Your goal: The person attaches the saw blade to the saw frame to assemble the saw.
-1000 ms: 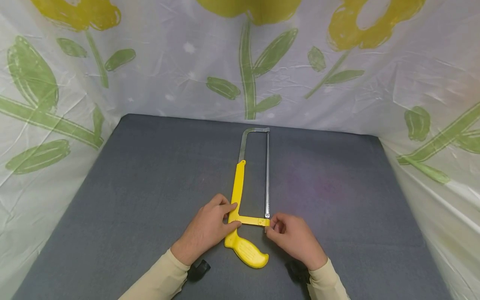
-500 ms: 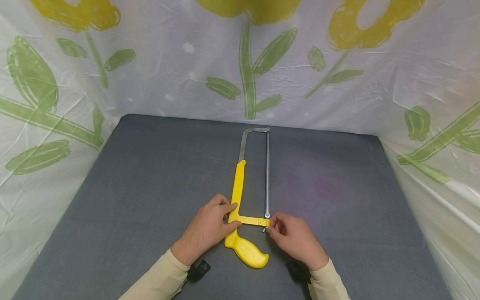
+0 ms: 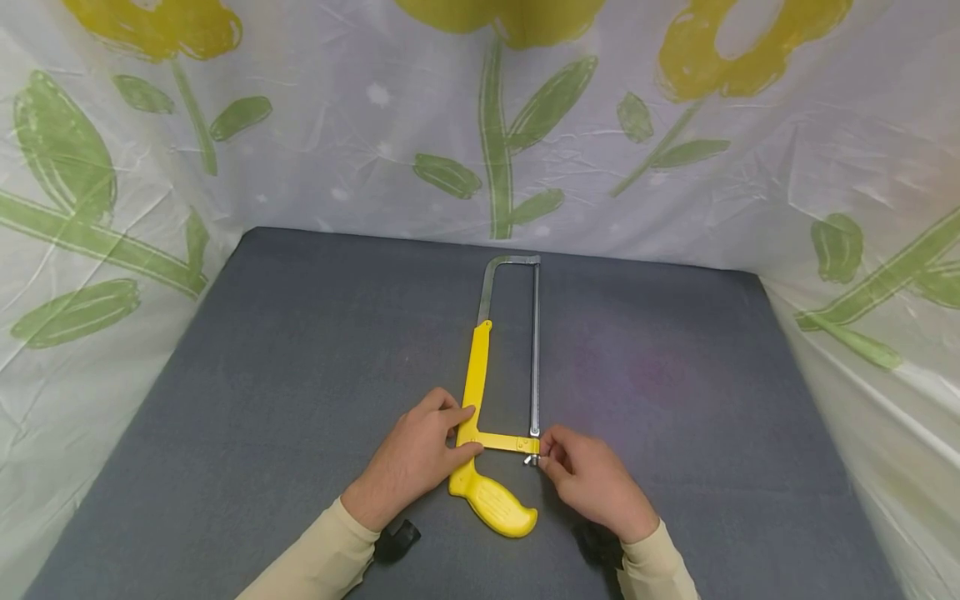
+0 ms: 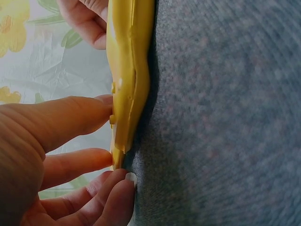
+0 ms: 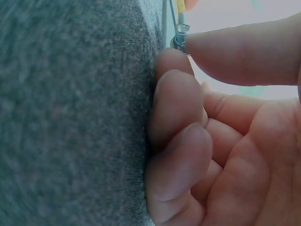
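- Hacksaw [image 3: 487,417] flat on grey table [image 3: 285,375], about mid-table near the front edge, blade end pointing away from the person
- left hand [image 3: 420,458] lies on the saw where yellow frame meets grip, fingers [image 3: 450,408] bent over the back bar and thumb along the cross arm, holding it down against the table
- left wrist view: fingertips [image 4: 101,106] press the glossy yellow plastic edge [image 4: 127,75], nails touching the felt
- right hand [image 3: 592,479] at the near end of blade [image 3: 535,350], thumb and forefinger pinching small metal wing nut [image 3: 531,459] under the cross arm, other fingers curled, knuckles on the table
- right wrist view: thumb tip [image 5: 221,52] against threaded silver nut [image 5: 179,41], curled fingers resting on the cloth
- both forearms in beige sleeves [image 3: 315,558], angled inward from the bottom edge, a dark strap at each wrist
- saw: yellow moulded plastic pistol grip [image 3: 495,504] with dimpled patch, yellow sleeve over a flat grey steel bow, rounded far corner, thin straight steel blade
- table cover: dark grey, matte, felt-like weave, fuzzy up close
- backdrop [image 3: 375,125]: crinkled translucent white plastic sheet on three sides, printed with big yellow flowers and green stems and leaves
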A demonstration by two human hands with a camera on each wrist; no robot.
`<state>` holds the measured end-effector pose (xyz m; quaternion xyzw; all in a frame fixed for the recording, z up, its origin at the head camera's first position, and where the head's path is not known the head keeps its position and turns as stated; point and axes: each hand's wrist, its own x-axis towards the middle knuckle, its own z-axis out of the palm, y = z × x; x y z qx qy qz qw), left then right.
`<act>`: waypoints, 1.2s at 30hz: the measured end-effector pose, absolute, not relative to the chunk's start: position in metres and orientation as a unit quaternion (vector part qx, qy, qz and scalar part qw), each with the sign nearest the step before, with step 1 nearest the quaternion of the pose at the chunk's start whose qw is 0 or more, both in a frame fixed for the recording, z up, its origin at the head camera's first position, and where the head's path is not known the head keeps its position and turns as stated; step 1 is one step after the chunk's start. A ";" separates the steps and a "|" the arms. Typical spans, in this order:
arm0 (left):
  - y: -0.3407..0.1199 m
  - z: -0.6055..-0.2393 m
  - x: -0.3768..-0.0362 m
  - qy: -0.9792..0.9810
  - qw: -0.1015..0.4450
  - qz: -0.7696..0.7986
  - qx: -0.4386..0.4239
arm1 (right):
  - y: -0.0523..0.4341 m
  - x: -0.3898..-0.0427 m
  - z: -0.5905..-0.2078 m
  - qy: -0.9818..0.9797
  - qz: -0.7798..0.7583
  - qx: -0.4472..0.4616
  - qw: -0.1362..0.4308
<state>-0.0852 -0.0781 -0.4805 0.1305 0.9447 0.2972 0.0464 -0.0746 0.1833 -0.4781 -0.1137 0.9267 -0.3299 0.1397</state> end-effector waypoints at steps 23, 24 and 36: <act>-0.078 -0.482 -0.086 0.946 0.050 0.295 0.124 | 0.184 -0.075 -0.480 0.930 -0.319 -0.115 0.139; -0.078 -0.482 -0.085 0.946 0.049 0.295 0.125 | 0.184 -0.075 -0.480 0.930 -0.319 -0.118 0.139; -0.079 -0.482 -0.086 0.949 0.051 0.281 0.133 | 0.182 -0.075 -0.483 0.925 -0.334 -0.078 0.165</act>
